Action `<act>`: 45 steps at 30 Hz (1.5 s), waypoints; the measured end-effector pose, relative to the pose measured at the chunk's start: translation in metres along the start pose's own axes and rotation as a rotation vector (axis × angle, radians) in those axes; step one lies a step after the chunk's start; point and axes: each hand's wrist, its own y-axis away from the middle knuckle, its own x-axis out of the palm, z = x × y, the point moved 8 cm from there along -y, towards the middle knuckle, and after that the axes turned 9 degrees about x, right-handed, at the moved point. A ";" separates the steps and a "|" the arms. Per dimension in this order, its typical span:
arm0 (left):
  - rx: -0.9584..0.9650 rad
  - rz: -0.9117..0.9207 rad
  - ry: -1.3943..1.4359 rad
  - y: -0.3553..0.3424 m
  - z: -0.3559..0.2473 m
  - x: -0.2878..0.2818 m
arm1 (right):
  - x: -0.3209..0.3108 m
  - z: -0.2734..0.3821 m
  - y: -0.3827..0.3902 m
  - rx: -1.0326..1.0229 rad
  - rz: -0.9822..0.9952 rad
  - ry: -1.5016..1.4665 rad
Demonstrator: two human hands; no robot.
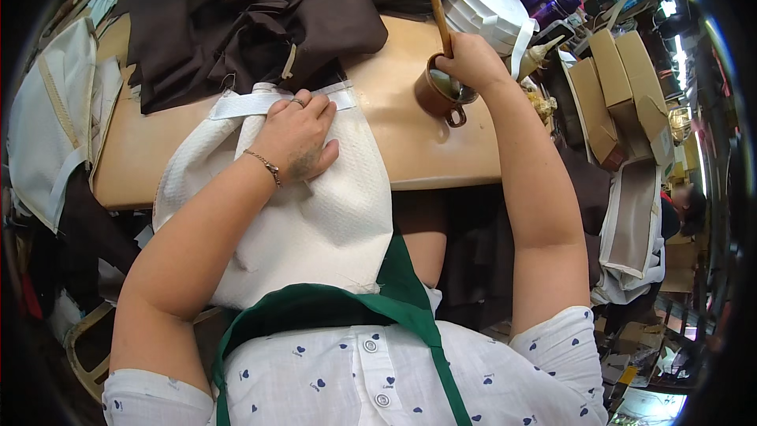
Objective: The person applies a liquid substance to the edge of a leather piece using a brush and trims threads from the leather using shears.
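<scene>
Left hand: Your left hand (303, 138) lay palm down, fingers side by side and thumb apart, on the white cloth (331, 213).
White cloth: It ran over the near edge of the surface (394, 162) onto your lap, with a white strip (233, 104) along its far end.
Right hand: Your right hand (477, 63) pinched a wooden handle (438, 16) that rose from the mug.
Mug: The brown mug (434, 99) stood near the surface's right edge; something dull grey-green showed inside, partly hidden by your fingers, and I cannot tell what it was.
Cardboard box: Beyond the right edge, a cardboard box (611, 71) had its flaps up; its contents were hidden.
Far edge: Dark brown fabric (205, 31) was heaped toward the left, white tape rolls (485, 4) toward the right corner.
</scene>
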 end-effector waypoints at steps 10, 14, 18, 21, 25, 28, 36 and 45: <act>0.010 -0.030 0.039 0.000 0.000 0.002 | -0.011 0.029 0.005 -0.085 0.115 0.377; 0.019 -0.045 0.030 0.000 0.000 0.003 | -0.032 0.026 0.007 -0.080 0.004 0.391; 0.003 -0.026 0.032 0.000 0.000 0.003 | -0.033 0.003 0.014 0.010 0.011 0.149; 0.024 -0.158 -0.026 0.006 0.001 -0.005 | -0.048 -0.011 0.020 0.021 -0.122 0.105; -0.043 0.119 0.079 -0.003 0.001 0.007 | -0.094 -0.040 0.042 -0.090 -0.395 -0.333; -0.025 0.076 0.059 0.003 0.004 0.007 | -0.089 -0.008 0.055 -0.100 -0.304 -0.864; 0.013 -0.019 0.027 0.002 0.002 0.003 | 0.023 0.077 0.050 -0.237 -0.013 -1.044; 0.031 -0.085 0.035 0.003 0.000 0.002 | 0.037 0.069 0.042 -0.199 -0.119 -0.919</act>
